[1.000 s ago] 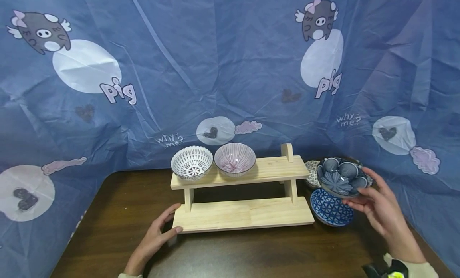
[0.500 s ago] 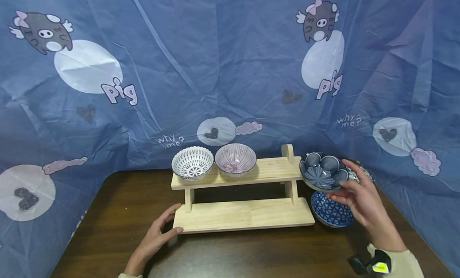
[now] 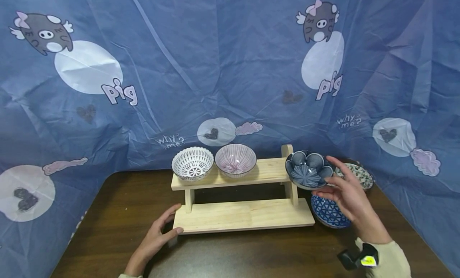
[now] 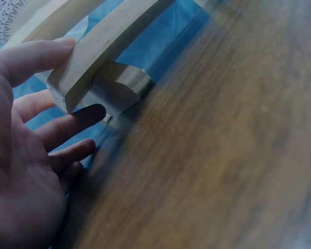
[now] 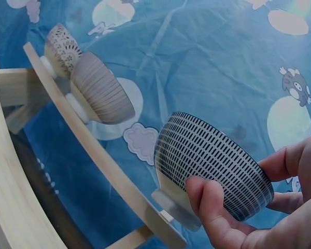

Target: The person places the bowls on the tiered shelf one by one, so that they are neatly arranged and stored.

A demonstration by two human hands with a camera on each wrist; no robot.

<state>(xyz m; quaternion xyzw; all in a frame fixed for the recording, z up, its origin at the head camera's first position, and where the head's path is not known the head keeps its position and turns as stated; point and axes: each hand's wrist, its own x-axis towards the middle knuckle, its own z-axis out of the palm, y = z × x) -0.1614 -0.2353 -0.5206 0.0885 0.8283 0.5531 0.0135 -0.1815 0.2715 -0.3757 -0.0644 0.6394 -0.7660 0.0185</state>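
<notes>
My right hand (image 3: 348, 196) grips a dark grey-blue patterned bowl (image 3: 308, 175) by its right side, over the right end of the stand's upper board. In the right wrist view the bowl's dashed outer wall (image 5: 207, 161) is tilted and its pale foot is close to the board edge; thumb and fingers hold the wall. My left hand (image 3: 156, 234) holds the left end of the two-tier wooden stand (image 3: 244, 216), thumb at the front corner and fingers behind. On the upper board sit a white scalloped bowl (image 3: 192, 162) and a purple-striped bowl (image 3: 235, 160).
A blue triangle-patterned bowl (image 3: 328, 212) stands on the brown table (image 3: 251, 254) right of the stand, partly behind my right hand. Behind it is a floral bowl (image 3: 359, 176). A blue printed cloth (image 3: 237, 70) hangs around the table's back and sides.
My right hand has carried the grey-blue bowl leftward, from above the other bowls to the upper board's right end. The left hand and stand have stayed put.
</notes>
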